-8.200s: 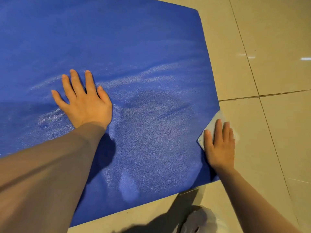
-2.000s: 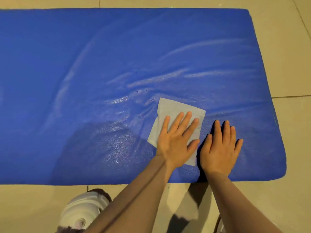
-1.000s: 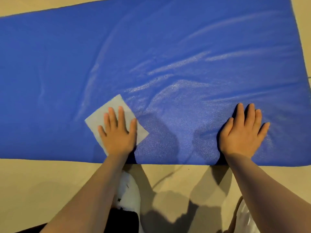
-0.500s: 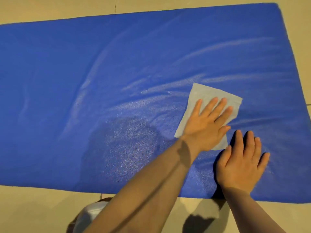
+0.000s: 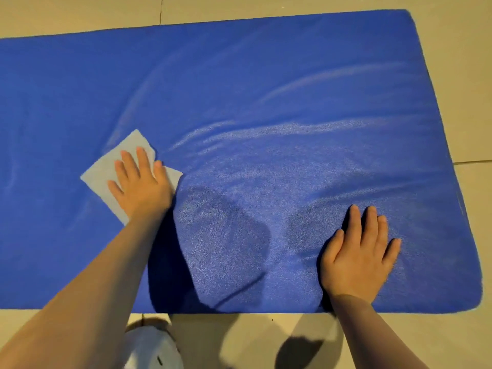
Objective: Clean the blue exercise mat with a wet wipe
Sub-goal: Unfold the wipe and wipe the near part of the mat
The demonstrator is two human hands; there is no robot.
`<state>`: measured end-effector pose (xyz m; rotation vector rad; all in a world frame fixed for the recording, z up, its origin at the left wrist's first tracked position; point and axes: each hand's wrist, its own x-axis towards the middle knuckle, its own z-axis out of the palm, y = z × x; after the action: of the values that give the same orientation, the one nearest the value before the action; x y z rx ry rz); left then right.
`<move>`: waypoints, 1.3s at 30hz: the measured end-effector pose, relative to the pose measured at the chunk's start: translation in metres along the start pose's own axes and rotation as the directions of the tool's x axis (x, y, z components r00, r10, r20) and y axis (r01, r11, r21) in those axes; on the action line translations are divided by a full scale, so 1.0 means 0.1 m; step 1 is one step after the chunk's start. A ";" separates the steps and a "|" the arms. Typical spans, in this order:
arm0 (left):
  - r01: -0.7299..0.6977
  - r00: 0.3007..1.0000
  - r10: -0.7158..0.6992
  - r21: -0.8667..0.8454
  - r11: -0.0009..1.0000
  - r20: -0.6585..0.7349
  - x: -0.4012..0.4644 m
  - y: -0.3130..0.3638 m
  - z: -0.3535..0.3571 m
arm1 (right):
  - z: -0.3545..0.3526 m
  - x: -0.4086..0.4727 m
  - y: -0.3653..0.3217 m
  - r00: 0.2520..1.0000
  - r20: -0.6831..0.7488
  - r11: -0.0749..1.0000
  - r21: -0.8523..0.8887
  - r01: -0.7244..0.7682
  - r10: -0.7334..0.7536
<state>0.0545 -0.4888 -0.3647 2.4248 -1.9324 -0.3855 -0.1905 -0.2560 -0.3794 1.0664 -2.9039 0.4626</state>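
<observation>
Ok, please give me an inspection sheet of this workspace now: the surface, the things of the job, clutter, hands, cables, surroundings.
Surface: blue exercise mat lies flat on the tiled floor, with pale shiny streaks across its middle.
Job's things: wet wipe, light grey, spread flat on the mat's left part.
Clutter: nothing seen on the mat.
Hands: left hand presses flat on the wipe, fingers straight; right hand rests flat on the mat near its front edge, apart from the wipe.
Cables: nothing seen.
Surroundings: beige tiles with dark joints; a white rounded object below the mat's front edge, unclear what it is; shadows of the arms.
</observation>
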 end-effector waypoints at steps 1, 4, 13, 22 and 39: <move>-0.010 1.000 0.010 0.004 1.000 -0.028 -0.10 0.10 0.08 | 0.00 0.00 0.00 1.000 0.001 1.000 -0.002 0.001 -0.001; -0.341 0.939 0.343 0.106 0.934 0.002 -0.50 0.57 0.38 | -0.01 0.01 0.00 1.000 0.006 1.000 -0.006 0.001 -0.001; -0.975 0.220 0.918 0.108 0.195 0.331 -1.15 1.75 0.60 | 0.02 0.01 0.00 0.999 -0.042 1.000 -0.006 0.010 -0.010; -0.353 0.933 0.346 0.061 0.933 0.102 0.56 0.76 0.00 | 0.01 0.00 0.01 1.000 -0.027 1.000 -0.018 0.006 -0.006; -0.983 0.182 0.888 0.058 0.174 0.422 -1.08 2.48 0.52 | 0.03 0.03 0.01 0.999 -0.045 0.999 -0.043 0.007 -0.009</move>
<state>-0.2152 -0.4356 -0.3541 0.6249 -3.3321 -0.3531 -0.1927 -0.2579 -0.3821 1.0480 -2.8553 0.4161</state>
